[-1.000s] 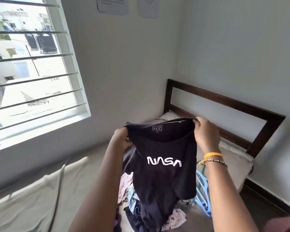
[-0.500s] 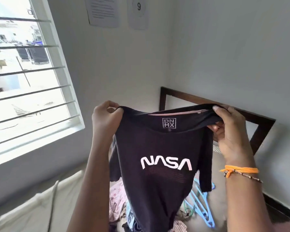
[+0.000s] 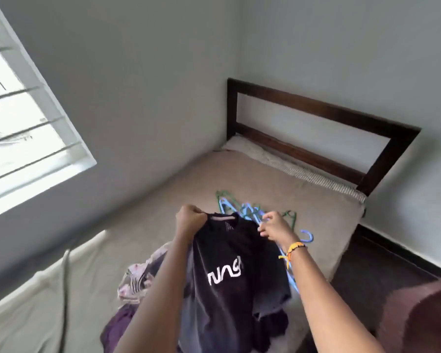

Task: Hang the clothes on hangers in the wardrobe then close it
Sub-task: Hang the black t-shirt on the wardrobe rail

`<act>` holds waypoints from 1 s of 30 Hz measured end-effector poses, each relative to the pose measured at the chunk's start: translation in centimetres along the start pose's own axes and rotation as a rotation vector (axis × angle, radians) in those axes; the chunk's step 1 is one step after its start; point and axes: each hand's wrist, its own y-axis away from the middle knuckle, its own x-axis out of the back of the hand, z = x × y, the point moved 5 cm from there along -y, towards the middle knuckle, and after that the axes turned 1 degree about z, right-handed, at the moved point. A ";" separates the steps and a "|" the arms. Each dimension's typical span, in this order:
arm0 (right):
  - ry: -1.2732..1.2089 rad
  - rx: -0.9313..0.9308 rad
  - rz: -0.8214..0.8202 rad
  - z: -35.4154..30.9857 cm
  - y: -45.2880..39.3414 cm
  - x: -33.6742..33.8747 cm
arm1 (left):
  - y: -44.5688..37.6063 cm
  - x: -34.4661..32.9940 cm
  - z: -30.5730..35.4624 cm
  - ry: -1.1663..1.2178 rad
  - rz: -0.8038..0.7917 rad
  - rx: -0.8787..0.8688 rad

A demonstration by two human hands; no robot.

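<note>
A black T-shirt (image 3: pixel 229 278) with white lettering hangs over the bed in front of me. My left hand (image 3: pixel 190 219) grips its collar at the left shoulder. At the other shoulder my right hand (image 3: pixel 274 227) pinches the shirt, an orange thread band on that wrist. Several blue and green plastic hangers (image 3: pixel 242 207) lie tangled on the mattress just behind my hands, partly hidden by the shirt and my right arm. A pile of other clothes (image 3: pixel 135 284) lies under the shirt. No wardrobe is in view.
The bed (image 3: pixel 278 179) has a beige sheet and a dark wooden headboard (image 3: pixel 323 115) against the grey wall. A barred window (image 3: pixel 23 138) is at the left. Dark floor (image 3: pixel 372 271) shows to the right of the bed.
The shirt has come down from chest height to low over the bed, my hands moved closer together, and my view tilted down, which brought the hangers into sight.
</note>
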 end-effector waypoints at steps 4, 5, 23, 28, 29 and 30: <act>0.070 -0.243 -0.198 11.7 -1.9 -3.6 | 0.2 -8.8 -5.7 -0.154 -0.112 0.093; 0.069 -0.268 -0.197 14.1 -2.9 -3.9 | 0.0 -10.5 -6.6 -0.163 -0.112 0.113; 0.353 -0.510 0.369 28.2 -18.7 1.5 | -1.8 -21.0 -12.1 -0.198 -0.088 0.268; 0.015 -0.391 0.271 27.1 -19.6 1.0 | -2.1 -21.0 -11.2 -0.241 -0.088 0.265; -0.034 -0.321 0.326 25.9 -19.1 1.2 | -2.0 -20.9 -10.9 -0.242 -0.089 0.267; -0.064 -0.251 0.391 24.6 -18.3 1.5 | -1.9 -20.8 -10.7 -0.238 -0.089 0.271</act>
